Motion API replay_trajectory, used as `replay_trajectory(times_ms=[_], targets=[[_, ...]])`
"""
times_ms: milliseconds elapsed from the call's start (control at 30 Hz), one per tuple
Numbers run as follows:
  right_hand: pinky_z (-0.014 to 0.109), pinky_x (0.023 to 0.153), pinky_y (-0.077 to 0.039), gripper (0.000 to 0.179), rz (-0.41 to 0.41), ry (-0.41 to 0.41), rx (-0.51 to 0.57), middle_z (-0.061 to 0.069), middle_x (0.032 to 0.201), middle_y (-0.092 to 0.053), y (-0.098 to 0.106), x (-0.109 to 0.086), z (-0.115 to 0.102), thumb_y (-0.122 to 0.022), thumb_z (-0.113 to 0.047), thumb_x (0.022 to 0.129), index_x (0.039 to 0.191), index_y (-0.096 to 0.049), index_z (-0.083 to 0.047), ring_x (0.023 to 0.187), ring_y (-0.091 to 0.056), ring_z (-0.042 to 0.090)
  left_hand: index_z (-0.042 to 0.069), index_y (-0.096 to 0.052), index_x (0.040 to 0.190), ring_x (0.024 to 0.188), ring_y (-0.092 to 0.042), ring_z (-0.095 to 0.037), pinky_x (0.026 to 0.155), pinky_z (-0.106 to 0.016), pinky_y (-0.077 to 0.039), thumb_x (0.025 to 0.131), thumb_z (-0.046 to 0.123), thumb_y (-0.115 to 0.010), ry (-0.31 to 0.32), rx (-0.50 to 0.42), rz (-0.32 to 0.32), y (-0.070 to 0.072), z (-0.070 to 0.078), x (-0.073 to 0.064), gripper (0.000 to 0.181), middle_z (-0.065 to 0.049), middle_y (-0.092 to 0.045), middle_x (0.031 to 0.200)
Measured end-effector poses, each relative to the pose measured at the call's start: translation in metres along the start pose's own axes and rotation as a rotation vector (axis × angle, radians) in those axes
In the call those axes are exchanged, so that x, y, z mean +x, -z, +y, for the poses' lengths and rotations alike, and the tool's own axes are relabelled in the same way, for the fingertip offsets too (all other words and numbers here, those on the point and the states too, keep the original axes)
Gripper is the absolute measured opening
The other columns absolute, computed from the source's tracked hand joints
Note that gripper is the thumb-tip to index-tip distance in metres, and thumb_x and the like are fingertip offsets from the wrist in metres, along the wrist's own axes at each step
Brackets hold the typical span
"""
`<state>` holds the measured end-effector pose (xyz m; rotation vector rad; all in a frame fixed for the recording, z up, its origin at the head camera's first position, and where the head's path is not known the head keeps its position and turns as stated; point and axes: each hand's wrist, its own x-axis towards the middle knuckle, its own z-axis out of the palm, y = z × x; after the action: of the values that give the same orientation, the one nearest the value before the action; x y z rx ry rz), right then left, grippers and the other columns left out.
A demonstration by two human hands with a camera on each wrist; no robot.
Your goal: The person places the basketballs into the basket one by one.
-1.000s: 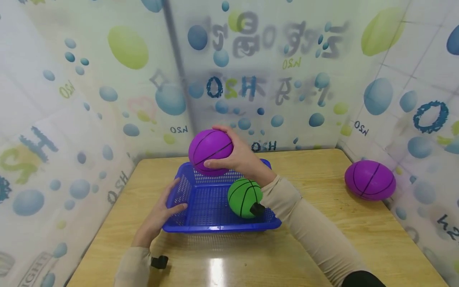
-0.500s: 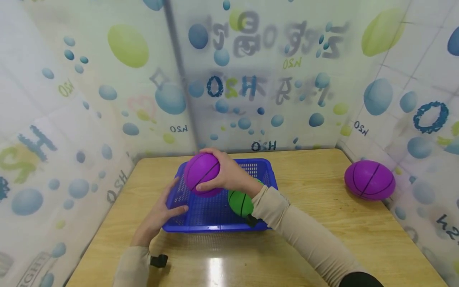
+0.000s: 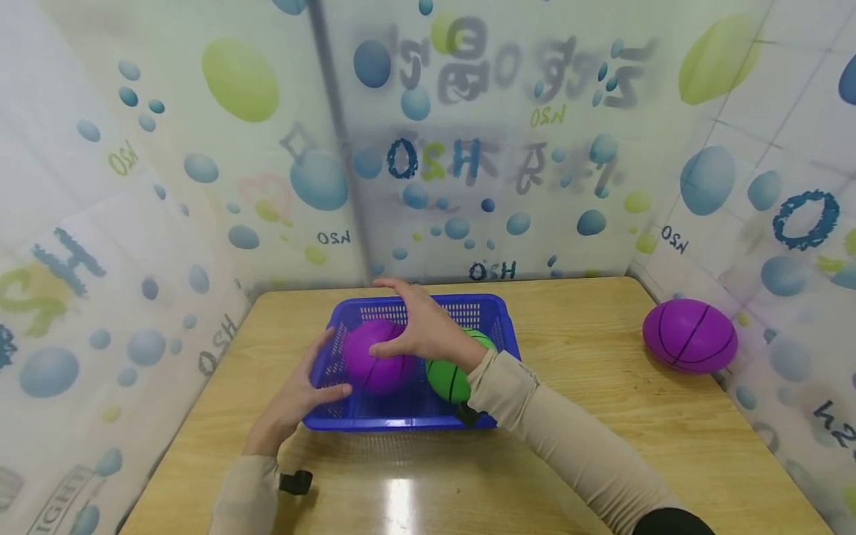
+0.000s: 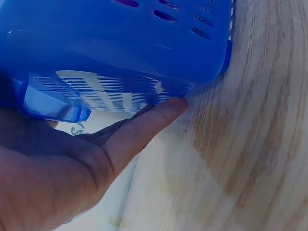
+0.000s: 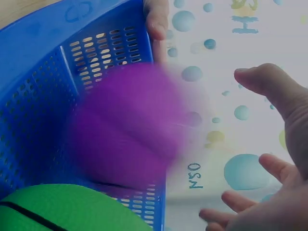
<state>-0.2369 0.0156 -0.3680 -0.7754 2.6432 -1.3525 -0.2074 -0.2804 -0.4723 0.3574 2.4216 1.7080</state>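
A blue plastic basket point(image 3: 401, 424) with perforated walls stands on the wooden table. My left hand point(image 3: 297, 394) holds its left side, thumb over the rim and fingers along the outer wall point(image 4: 144, 127). Inside, on the left, is a purple toy basketball point(image 3: 377, 368), blurred in the right wrist view. My right hand point(image 3: 428, 327) hovers over the basket with fingers spread, apart from the purple ball in the right wrist view. A green toy basketball point(image 3: 448, 379) lies in the basket's right part, partly hidden by my right wrist.
A second purple ball point(image 3: 690, 336) lies at the table's right edge, near the side wall. Printed sheeting with bubbles and lettering point(image 3: 435, 160) surrounds the wooden table point(image 3: 575, 357) at the back and sides.
My right hand has lowered the purple ball over the basket and let it go; the ball has dropped inside. My left hand has stayed on the basket's left side.
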Motion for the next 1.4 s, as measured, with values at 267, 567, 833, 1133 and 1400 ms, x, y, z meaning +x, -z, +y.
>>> replay_trajectory(times_ms=[267, 567, 833, 1133, 1400], targets=[[0.075, 0.118, -0.044, 0.107, 0.028, -0.031, -0.041, 0.015, 0.175, -0.034, 0.011, -0.006, -0.004, -0.097, -0.047, 0.086, 0.173, -0.035, -0.04, 0.156, -0.045, 0.044, 0.032, -0.013, 0.18, 0.167, -0.015, -0.049, 0.131, -0.077, -0.011, 0.09, 0.02, -0.093, -0.004, -0.008, -0.002, 0.001, 0.0, 0.001, 0.122, -0.019, -0.008, 0.186], [0.075, 0.119, -0.042, 0.106, 0.04, -0.053, -0.027, 0.016, 0.177, -0.032, 0.017, -0.009, -0.004, -0.095, -0.045, 0.088, 0.174, -0.035, -0.035, 0.157, -0.043, 0.042, 0.035, -0.012, 0.18, 0.164, -0.021, -0.052, 0.13, -0.073, -0.02, 0.09, 0.019, -0.093, 0.01, -0.022, -0.011, -0.001, 0.001, -0.001, 0.123, -0.021, -0.007, 0.185], [0.079, 0.121, -0.036, 0.104, 0.066, -0.08, -0.028, 0.014, 0.176, -0.034, 0.025, -0.01, -0.004, -0.095, -0.046, 0.088, 0.173, -0.035, -0.042, 0.157, -0.044, 0.041, 0.037, -0.01, 0.18, 0.165, -0.017, -0.053, 0.13, -0.077, -0.018, 0.09, 0.02, -0.093, 0.023, -0.009, -0.016, -0.001, 0.002, -0.001, 0.123, -0.02, -0.004, 0.186], [0.07, 0.119, -0.045, 0.107, 0.063, -0.047, -0.024, 0.013, 0.178, -0.03, 0.036, -0.011, -0.006, -0.094, -0.047, 0.089, 0.174, -0.031, -0.038, 0.161, -0.037, 0.038, 0.036, -0.012, 0.18, 0.167, -0.014, -0.051, 0.131, -0.077, -0.013, 0.091, 0.022, -0.093, 0.009, -0.002, -0.017, 0.001, -0.001, -0.001, 0.122, -0.017, -0.005, 0.187], [0.069, 0.121, -0.044, 0.107, 0.124, 0.015, -0.029, 0.008, 0.181, -0.028, 0.068, -0.016, -0.017, -0.096, -0.044, 0.088, 0.174, -0.031, -0.037, 0.162, -0.037, 0.04, 0.037, -0.011, 0.18, 0.168, -0.009, -0.052, 0.13, -0.079, -0.011, 0.091, 0.021, -0.093, 0.019, 0.015, -0.009, 0.0, -0.002, -0.001, 0.122, -0.017, -0.003, 0.187]])
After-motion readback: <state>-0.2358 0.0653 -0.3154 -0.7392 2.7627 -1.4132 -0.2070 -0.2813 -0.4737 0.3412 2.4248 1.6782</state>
